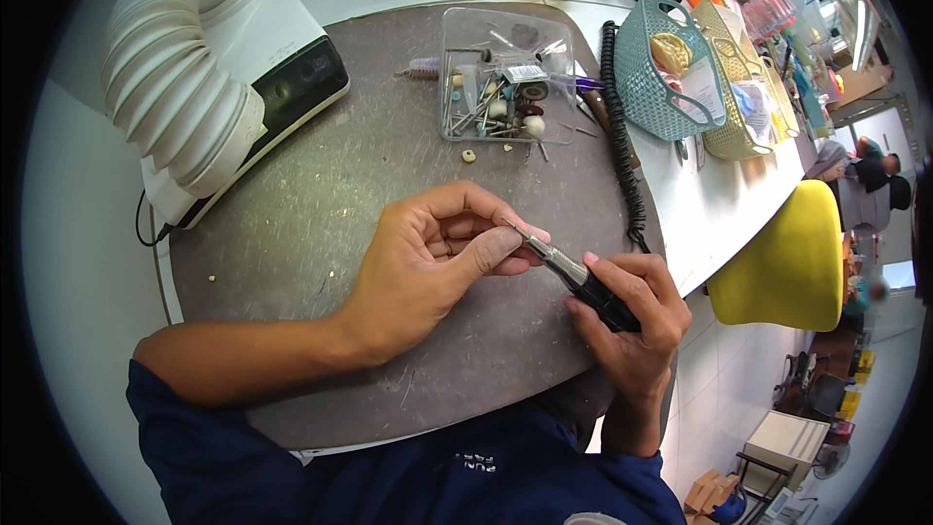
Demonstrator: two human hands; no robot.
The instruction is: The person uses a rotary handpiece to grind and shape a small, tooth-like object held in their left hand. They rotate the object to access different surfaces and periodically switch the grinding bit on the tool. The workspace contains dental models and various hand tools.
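Observation:
My right hand [643, 306] is wrapped around a rotary handpiece [571, 273] with a black grip and a silver nose, tilted up and to the left. A thin metal bit [515, 227] sticks out of its nose. At that tip my left hand [418, 253] is closed, thumb and fingers pinching the bit; whether something small is also between the fingertips is hidden. Both hands are above a scratched grey-brown work mat [282, 272]. Beyond them stands a clear plastic box [455, 126] of polishing wheels, burs and small tools.
Small yellowish pieces [468, 156] lie on the mat before the box. A white unit with a ribbed hose [175, 68] stands at left. A coiled black cord [622, 136] runs along the right side, beside a green-grey basket [646, 68]. A yellow chair [787, 262] stands farther right.

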